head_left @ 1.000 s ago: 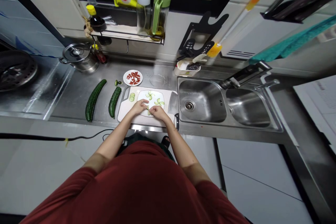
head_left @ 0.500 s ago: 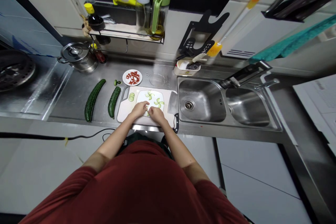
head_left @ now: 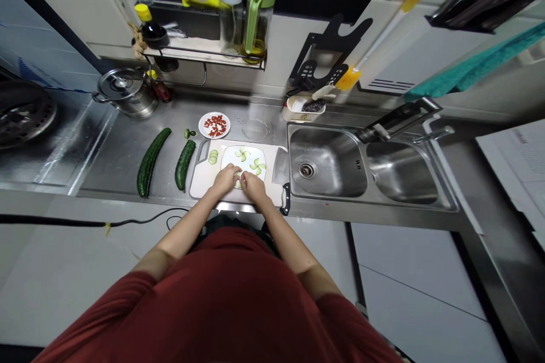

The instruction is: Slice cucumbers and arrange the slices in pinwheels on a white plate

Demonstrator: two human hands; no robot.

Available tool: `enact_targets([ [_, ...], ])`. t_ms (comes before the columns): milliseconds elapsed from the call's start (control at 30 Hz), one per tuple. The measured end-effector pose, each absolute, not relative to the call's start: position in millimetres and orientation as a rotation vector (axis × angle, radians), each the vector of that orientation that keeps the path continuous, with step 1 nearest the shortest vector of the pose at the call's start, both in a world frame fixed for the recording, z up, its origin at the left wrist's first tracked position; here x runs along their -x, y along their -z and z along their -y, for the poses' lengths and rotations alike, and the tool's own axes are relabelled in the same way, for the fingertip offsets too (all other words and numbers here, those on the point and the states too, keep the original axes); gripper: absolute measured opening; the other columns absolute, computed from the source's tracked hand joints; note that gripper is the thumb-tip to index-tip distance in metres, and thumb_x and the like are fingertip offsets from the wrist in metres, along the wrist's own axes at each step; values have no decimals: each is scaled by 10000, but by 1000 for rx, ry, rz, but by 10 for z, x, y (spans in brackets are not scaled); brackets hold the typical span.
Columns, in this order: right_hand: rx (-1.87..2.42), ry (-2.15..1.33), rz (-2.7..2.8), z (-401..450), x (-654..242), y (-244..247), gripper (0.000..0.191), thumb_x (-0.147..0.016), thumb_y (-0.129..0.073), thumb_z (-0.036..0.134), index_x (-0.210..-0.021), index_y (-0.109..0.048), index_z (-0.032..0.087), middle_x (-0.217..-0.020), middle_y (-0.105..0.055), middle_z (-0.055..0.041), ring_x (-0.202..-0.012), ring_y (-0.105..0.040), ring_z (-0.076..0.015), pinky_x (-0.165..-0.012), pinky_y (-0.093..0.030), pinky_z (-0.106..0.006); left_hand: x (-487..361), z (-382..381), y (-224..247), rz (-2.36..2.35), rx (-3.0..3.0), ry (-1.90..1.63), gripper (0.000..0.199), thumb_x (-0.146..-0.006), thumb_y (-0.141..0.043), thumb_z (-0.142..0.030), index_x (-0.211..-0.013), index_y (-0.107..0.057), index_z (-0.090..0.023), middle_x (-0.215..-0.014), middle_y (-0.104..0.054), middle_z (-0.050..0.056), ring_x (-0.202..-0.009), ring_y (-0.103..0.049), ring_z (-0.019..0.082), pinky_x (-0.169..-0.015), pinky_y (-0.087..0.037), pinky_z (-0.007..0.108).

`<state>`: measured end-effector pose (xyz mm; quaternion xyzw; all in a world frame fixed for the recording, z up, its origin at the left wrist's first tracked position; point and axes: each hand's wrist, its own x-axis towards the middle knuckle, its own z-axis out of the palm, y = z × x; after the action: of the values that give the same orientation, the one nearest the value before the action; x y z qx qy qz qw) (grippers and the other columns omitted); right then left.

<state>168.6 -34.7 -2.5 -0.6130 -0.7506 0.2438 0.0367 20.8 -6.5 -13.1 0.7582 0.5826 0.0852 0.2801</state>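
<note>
A white square plate (head_left: pixel 250 155) lies on the pale cutting board (head_left: pixel 203 179), with green cucumber pieces (head_left: pixel 258 167) fanned out in pinwheel shapes. Over the plate's near left part is my left hand (head_left: pixel 227 179), its fingers closed; whatever they hold is too small to make out. My right hand (head_left: pixel 254 186) is just beside it at the plate's near edge, fingers also closed around something hidden. A small stack of cucumber slices (head_left: pixel 213 157) rests at the board's left. At the right end lies a knife (head_left: pixel 280 167) with a black handle.
Left of the board lie a shorter cucumber (head_left: pixel 184 165) and a long one (head_left: pixel 153 163). Behind is a round plate of red pieces (head_left: pixel 214 125). A steel pot (head_left: pixel 128 92) stands back left; a double sink (head_left: pixel 327 162) is on the right. A bottle shelf (head_left: pixel 204 48) hangs above.
My left hand has shifted very slightly left and nearer to me. My right hand has stayed almost in place, and the things on the counter have not moved.
</note>
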Motion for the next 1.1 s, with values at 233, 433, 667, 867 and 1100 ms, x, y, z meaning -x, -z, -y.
enact_targets([
  [233, 1855, -606, 2413, 426, -1668, 53, 235, -980, -364, 273, -1087, -561, 205, -1054, -609, -77, -964, -530, -203, -735, -378, -274, -230, 70, 139, -1593, -2022, -203, 287, -866, -533, -227, -1134, -639, -219, -1109, -572, 85, -984, -576, 209, -839, -426, 299],
  [433, 1873, -645, 2375, 435, -1690, 37, 266, -987, -332, 272, -1087, -569, 202, -1044, -601, -75, -966, -523, -198, -754, -381, -273, -192, 64, 85, -1586, -2042, -255, 311, -887, -489, -209, -1161, -635, -218, -1109, -590, 81, -1017, -569, 203, -890, -414, 293],
  [667, 1838, -668, 2431, 474, -1705, -1, 278, -968, -372, 282, -1151, -573, 220, -1063, -581, -84, -1002, -506, -215, -753, -388, -279, -165, 46, 76, -1584, -2085, -206, 324, -889, -489, -222, -1172, -644, -239, -1114, -584, 76, -997, -571, 202, -852, -423, 292],
  [867, 1848, -661, 2426, 488, -1695, -12, 284, -969, -373, 287, -1151, -580, 219, -1079, -576, -85, -1010, -503, -215, -773, -395, -283, -161, 48, 83, -1577, -2065, -213, 330, -890, -486, -202, -1176, -647, -246, -1104, -579, 74, -1003, -565, 194, -870, -416, 286],
  [1100, 1852, -648, 2432, 481, -1686, 14, 275, -973, -373, 296, -1124, -588, 214, -1075, -578, -86, -1008, -502, -216, -762, -397, -283, -163, 42, 85, -1572, -2075, -220, 324, -886, -490, -205, -1162, -654, -242, -1095, -581, 72, -986, -563, 195, -851, -411, 283],
])
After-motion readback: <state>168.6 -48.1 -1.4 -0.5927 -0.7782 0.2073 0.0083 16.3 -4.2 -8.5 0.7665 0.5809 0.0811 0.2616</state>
